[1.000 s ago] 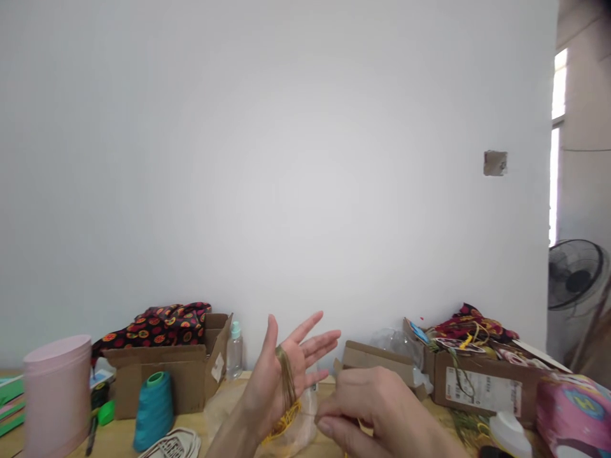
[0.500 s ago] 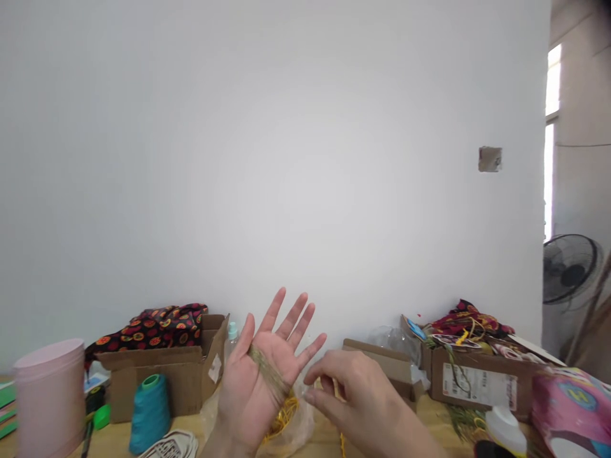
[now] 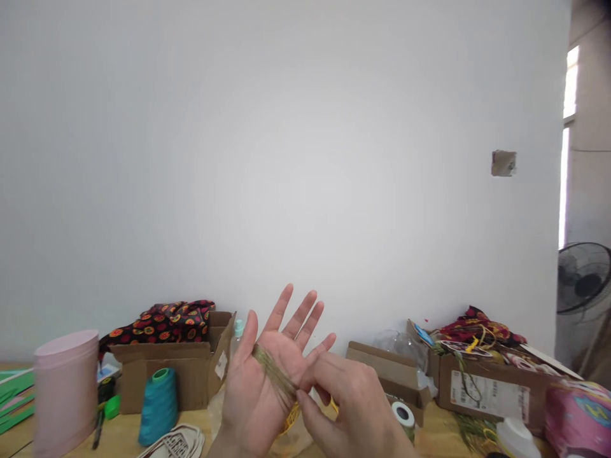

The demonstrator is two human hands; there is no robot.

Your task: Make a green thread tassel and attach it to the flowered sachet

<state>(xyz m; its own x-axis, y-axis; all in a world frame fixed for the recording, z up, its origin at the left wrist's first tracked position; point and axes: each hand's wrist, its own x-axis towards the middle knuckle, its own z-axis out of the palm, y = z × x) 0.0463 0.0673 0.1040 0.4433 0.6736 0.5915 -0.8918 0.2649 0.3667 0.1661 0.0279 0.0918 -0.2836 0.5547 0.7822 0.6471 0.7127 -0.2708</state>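
Note:
My left hand (image 3: 267,375) is held up with the palm toward me and the fingers spread. Several turns of olive-green thread (image 3: 275,376) lie across its palm, from beside the thumb to the little-finger edge. My right hand (image 3: 341,401) is closed in a pinch against that edge, on the thread; its fingertips partly hide the strands there. Behind the hands, a bundle of yellow cord (image 3: 291,420) shows in a clear plastic bag. To the left stands a teal cone of thread (image 3: 159,407).
A pink canister (image 3: 65,394) and a cardboard box (image 3: 162,375) with patterned cloth stand left. Flat wooden cutouts (image 3: 179,440) lie in front. Right are a smaller box (image 3: 382,366), a white-topped spool (image 3: 403,415), a filled carton (image 3: 491,388), a white bottle (image 3: 518,437) and a pink package (image 3: 580,416).
My right hand has moved left and up against the edge of my left palm, its fingertips now on the thread. The view has shifted slightly, and the white-topped spool has come into sight.

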